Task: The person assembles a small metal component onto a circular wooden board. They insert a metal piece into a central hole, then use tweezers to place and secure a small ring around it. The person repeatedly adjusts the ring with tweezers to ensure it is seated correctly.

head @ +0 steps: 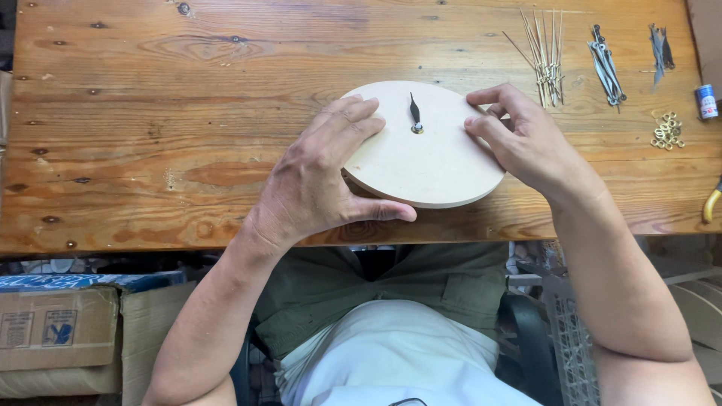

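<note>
Head view: a round wooden clock face [429, 158] is held flat on the plank table [150, 113], grasped at its edges by the left hand [320, 177] and right hand [519, 135]. One black clock hand [414, 111] is fitted at its centre.

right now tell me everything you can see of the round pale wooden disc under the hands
The round pale wooden disc is a flat, unfinished plate with a smooth face and a visible edge thickness. It lies on the knotty wooden table, near its front edge. A small metal fitting sits at its centre with one slim black clock hand pointing up. The left hand grips its left rim; the right hand presses its right side.
</note>
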